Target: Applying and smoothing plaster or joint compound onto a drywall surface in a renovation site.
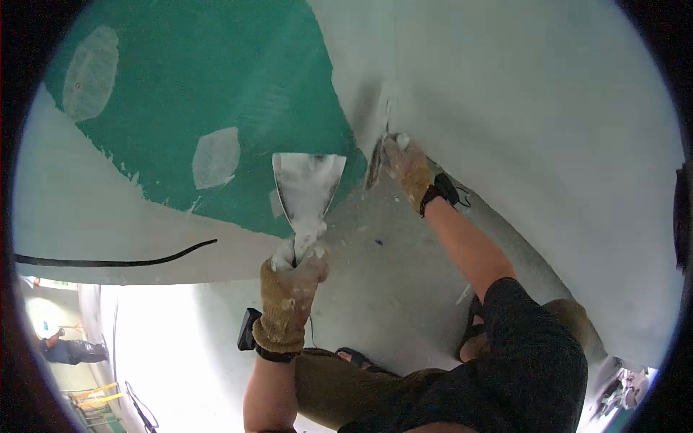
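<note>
My left hand [293,296], in a tan work glove smeared with white, is closed round the handle of a wide putty knife [309,180]. Its flared blade points up, with white compound on the face and thick around the neck. My right hand [408,169], also gloved, grips a second putty knife [374,164] low in the corner between two walls. That blade appears nearly edge-on, beside the corner joint [390,119] where fresh white compound shows. The right hand's fingers partly hide its handle.
A green board wall [216,65] with pale filled patches stands on the left, a white wall [534,123] on the right. A black cable [115,261] sticks out at the left. Grey floor [375,281] lies below, around my sandalled feet. Another person [76,351] is far off at the left.
</note>
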